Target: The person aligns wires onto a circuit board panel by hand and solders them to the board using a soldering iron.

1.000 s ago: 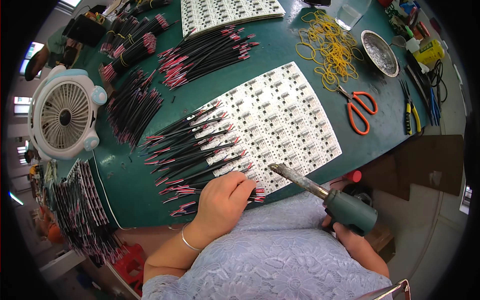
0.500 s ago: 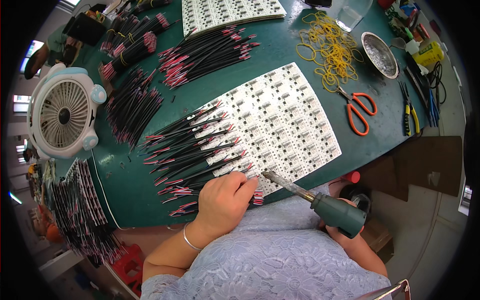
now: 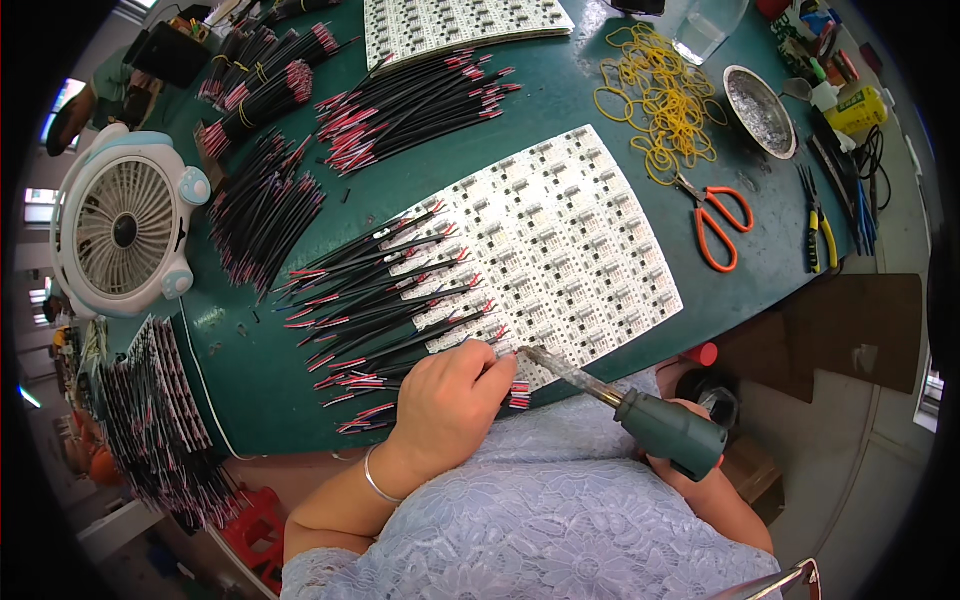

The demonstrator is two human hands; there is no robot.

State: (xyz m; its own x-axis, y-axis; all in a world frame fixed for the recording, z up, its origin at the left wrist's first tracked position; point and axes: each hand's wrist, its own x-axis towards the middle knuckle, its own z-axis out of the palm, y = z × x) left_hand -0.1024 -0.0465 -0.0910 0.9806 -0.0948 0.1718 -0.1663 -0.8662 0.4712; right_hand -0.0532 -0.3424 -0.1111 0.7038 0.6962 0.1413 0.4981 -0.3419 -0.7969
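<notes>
A white sheet of circuit boards [image 3: 560,235] lies on the green table, with rows of black cables [image 3: 400,290] along its left side, their red ends on the boards. My left hand [image 3: 450,400] rests at the sheet's near corner, fingers closed on black cables; stripped red and white wire ends [image 3: 519,394] poke out beside it. The thumb and fingertip pinch at the board, where the exact grip is hidden. In my right hand [image 3: 690,472] is a soldering iron [image 3: 665,428] with a green handle, partly covering that hand. Its tip points at the left fingertips, very close to them.
Loose cable piles [image 3: 415,110] and a stack of board sheets [image 3: 465,25] lie at the back. To the right are yellow rubber bands [image 3: 660,95], orange-handled scissors [image 3: 718,225], a metal bowl [image 3: 760,110] and pliers [image 3: 820,220]. A white fan [image 3: 125,230] stands left.
The soldering iron has shifted slightly left, bringing its tip nearer to my left fingertips. My left hand has barely moved.
</notes>
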